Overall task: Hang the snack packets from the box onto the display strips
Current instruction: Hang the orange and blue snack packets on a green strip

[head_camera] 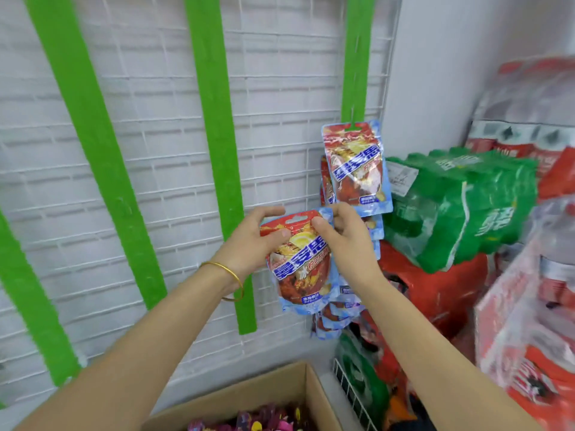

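Note:
A red-and-blue snack packet (303, 269) is held up in front of the white wire grid (149, 169). My left hand (252, 244) grips its top left corner and my right hand (345, 241) pinches its top right corner beside the hang hole. Several matching packets hang down the rightmost green display strip (356, 57), the top one (356, 166) just above my right hand. The middle green strip (217, 135) and the left green strip (93, 135) are bare. The cardboard box (280, 390) at the bottom holds pink and purple packets (249, 423).
Shrink-wrapped packs of green bottles (460, 206) and red drink packs (529, 126) are stacked at the right, close to the hanging packets. A red carton (435, 290) sits under them. A white wire basket edge (351, 396) stands beside the box.

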The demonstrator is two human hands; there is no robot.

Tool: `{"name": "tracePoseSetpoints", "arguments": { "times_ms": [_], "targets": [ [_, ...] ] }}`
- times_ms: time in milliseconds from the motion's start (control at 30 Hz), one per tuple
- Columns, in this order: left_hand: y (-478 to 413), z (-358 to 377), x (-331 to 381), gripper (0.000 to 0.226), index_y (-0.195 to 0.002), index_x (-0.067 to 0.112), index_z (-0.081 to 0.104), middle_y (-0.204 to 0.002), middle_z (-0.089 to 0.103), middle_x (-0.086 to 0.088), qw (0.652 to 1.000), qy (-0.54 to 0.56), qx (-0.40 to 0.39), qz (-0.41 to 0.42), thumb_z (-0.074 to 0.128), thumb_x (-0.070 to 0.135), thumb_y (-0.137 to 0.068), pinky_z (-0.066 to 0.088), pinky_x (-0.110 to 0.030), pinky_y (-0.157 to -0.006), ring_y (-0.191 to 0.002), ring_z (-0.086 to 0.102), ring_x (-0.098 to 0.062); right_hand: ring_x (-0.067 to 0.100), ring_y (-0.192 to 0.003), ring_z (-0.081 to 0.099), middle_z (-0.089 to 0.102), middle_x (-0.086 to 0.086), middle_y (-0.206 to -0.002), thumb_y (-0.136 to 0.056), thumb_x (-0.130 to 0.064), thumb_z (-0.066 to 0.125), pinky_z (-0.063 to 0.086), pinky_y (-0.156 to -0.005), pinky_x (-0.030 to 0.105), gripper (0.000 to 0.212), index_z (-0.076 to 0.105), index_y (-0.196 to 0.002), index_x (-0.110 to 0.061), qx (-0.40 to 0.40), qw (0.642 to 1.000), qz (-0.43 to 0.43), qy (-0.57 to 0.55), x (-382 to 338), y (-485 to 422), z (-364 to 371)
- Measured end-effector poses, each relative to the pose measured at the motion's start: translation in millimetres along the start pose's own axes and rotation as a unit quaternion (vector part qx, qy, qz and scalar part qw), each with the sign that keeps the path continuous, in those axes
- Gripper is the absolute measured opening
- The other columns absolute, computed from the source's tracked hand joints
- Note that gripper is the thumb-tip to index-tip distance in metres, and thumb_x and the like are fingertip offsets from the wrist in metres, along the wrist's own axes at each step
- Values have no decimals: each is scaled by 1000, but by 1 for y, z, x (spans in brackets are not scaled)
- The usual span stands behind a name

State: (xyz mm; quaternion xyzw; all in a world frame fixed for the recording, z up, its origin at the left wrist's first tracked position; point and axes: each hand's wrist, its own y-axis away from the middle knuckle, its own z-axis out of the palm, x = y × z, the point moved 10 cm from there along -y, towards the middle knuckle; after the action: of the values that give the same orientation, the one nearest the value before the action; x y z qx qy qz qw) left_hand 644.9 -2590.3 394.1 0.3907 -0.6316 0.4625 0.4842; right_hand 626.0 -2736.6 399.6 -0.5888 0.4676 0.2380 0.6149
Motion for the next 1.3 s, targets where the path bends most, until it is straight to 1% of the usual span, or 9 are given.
{"name": "tracePoseSetpoints", "arguments": {
  "times_ms": [133, 200, 300, 367, 433, 533, 800, 900, 1300],
  "targets": [
    [-50, 25, 71, 28, -119, 13, 49, -99, 59, -7, 996, 45, 1, 73, 52, 18, -91, 52, -34, -76, -89, 58, -19, 20, -97, 56, 58, 2, -101, -91, -22, 57, 45, -86, 39, 17, 50, -105, -16, 118, 992, -40, -31, -38, -52, -68],
    [-74, 24, 105, 30, -119, 12, 49, -105, 56, -2, 991, 4, 51, 126, 53, 22, -91, 49, -38, -86, -100, 57, -18, 16, -85, 55, 59, 3, -93, -89, -16, 58, 44, -78, 34, 11, 51, -98, -16, 163, 984, -77, -18, -59, -75, -94],
    [-107, 33, 143, 32, -120, 6, 52, -92, 54, 5, 980, -47, 91, 170, 53, 20, -92, 48, -36, -83, -83, 54, -10, 16, -77, 57, 61, 0, -85, -86, -11, 60, 46, -71, 29, 14, 53, -95, -18, 177, 980, -85, -16, -75, -110, -113],
    [-124, 48, 160, 15, -97, 9, 60, -80, 52, 2, 979, -56, 71, 182, 51, 19, -92, 45, -36, -77, -73, 51, -14, 21, -82, 62, 65, 6, -92, -84, -14, 63, 51, -75, 34, 15, 54, -94, -21, 172, 982, -75, -21, -77, -135, -119],
    [-136, 57, 168, 24, -70, 17, 52, -74, 50, -5, 981, -44, 69, 175, 47, 21, -93, 38, -33, -73, -73, 47, -17, 26, -88, 64, 66, 10, -98, -82, -18, 65, 53, -81, 41, 16, 53, -91, -24, 174, 982, -65, -20, -78, -156, -121],
    [-147, 57, 168, 32, -65, 19, 46, -54, 53, 1, 986, 14, 87, 140, 42, 30, -95, 37, -28, -62, -51, 49, -14, 26, -91, 64, 66, 9, -99, -82, -19, 64, 52, -85, 46, 15, 51, -85, -26, 179, 982, -60, -18, -77, -181, -119],
    [-156, 63, 151, 45, -113, 9, 52, -91, 61, -12, 984, 166, 53, 36, 34, 45, -96, 52, -21, -55, -62, 61, -15, 27, -88, 65, 64, 11, -98, -89, -19, 58, 54, -80, 48, 21, 42, -78, -28, 150, 987, -46, -39, -74, -204, -100],
    [-152, 65, 154, 44, -114, 7, 50, -83, 60, -10, 982, 182, 46, 34, 33, 44, -96, 51, -18, -48, -55, 61, -13, 28, -87, 63, 62, 12, -94, -88, -18, 57, 53, -80, 49, 21, 42, -77, -27, 155, 986, -51, -32, -72, -204, -100],
    [-151, 63, 155, 53, -125, 4, 46, -94, 62, -4, 991, 114, 51, 47, 33, 46, -96, 48, -29, -75, -82, 59, -17, 31, -90, 63, 63, 14, -97, -90, -20, 58, 52, -81, 50, 18, 44, -79, -25, 129, 991, -10, -17, -53, -189, -97]
  ]
}}
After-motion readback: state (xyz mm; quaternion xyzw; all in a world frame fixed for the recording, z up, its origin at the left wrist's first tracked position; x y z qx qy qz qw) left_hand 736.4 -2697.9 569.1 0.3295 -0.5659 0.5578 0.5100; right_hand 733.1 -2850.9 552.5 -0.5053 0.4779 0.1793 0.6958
